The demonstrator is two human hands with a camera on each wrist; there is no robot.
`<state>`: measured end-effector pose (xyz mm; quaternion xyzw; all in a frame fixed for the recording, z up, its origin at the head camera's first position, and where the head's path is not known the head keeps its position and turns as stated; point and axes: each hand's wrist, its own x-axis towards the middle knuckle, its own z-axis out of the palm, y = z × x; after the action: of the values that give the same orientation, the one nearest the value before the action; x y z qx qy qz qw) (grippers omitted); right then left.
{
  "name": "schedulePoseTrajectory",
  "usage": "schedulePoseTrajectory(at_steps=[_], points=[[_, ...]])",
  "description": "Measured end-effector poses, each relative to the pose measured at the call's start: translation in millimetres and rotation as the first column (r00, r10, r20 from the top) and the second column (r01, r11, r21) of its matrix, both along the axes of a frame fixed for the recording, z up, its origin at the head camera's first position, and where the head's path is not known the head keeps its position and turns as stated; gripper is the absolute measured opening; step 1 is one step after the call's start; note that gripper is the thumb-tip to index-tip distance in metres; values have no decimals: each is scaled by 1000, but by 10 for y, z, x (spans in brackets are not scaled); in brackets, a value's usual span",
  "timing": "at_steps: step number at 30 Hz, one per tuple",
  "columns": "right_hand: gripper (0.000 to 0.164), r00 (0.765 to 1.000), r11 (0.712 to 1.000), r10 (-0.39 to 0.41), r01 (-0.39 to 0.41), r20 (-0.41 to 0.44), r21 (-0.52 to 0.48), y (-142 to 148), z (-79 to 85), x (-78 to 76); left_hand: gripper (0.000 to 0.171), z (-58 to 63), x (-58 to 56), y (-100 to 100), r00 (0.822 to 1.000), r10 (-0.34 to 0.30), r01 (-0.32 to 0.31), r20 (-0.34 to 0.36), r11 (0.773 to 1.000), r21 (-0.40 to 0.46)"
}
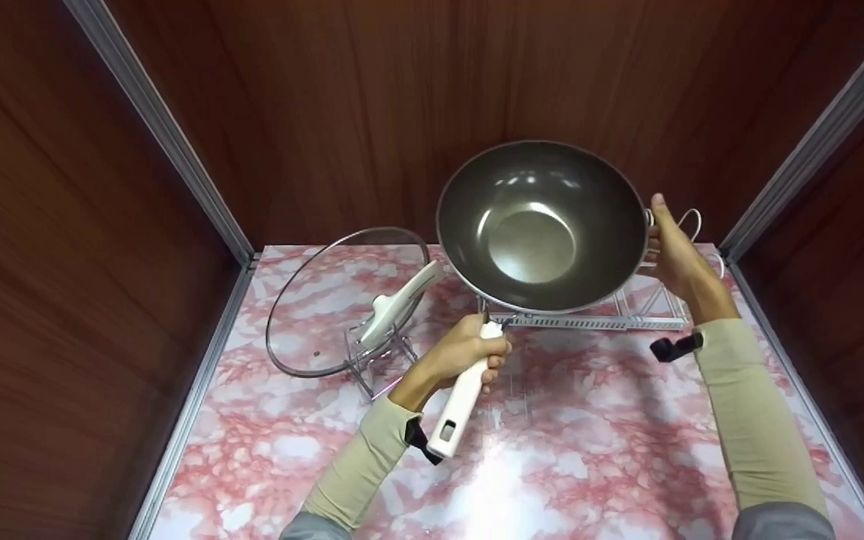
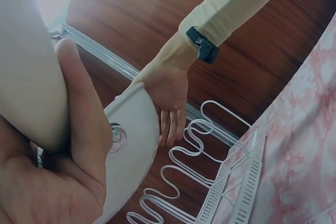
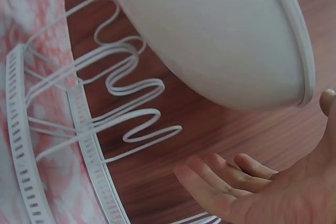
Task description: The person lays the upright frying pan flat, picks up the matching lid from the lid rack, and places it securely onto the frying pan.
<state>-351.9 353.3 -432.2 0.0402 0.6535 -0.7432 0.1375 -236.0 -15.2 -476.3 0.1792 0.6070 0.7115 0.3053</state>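
Wok (image 1: pixel 544 232), dark inside and off-white outside, held up over the back part of the table, tipped so the inside faces the person. Long cream handle (image 1: pixel 463 397) slants down toward the person, slot near its end. Left hand (image 1: pixel 460 349) clamped on that handle up near the wok: thumb over the top, fingers curled round the far side. Right hand (image 1: pixel 673 251) at the wok's right side, thumb up near the rim, fingers extended, slightly bent and close together, not wrapped round anything; contact with the wok, cannot tell.

Below and behind the wok, white wire rack (image 1: pixel 589 322) with looped dividers and slotted rails; whether the wok touches it, cannot tell. To the left, apart from the wok, glass lid (image 1: pixel 343 291) with a cream lid handle (image 1: pixel 394 307), leaning in a small metal wire stand (image 1: pixel 357 367).

All over a red-and-white marbled tabletop (image 1: pixel 589 427). Beige sleeves (image 1: pixel 361 465) on both arms, black strap (image 1: pixel 421 442) at the left wrist, another at the right. Around, wood-grain panels (image 1: pixel 402 112) with grey metal framing (image 1: pixel 169 127) at the corners.
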Motion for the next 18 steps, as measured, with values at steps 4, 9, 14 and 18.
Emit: schedulePoseTrajectory(at_steps=[4,9,14,18], points=[[63,1000,999,23,-22,-6,25,43,77,-92,11,14,14,-36,1000,-10,10,1,1000,-4],[80,999,986,48,-49,14,159,72,199,-187,12,44,27,-76,999,-36,36,3,999,-27],[103,994,969,109,-111,21,219,89,301,-247,11,79,54,-115,997,-73,75,23,996,-53],[100,993,967,112,-117,36,227,95,332,-273,13,100,88,-155,994,-95,98,50,993,-66]])
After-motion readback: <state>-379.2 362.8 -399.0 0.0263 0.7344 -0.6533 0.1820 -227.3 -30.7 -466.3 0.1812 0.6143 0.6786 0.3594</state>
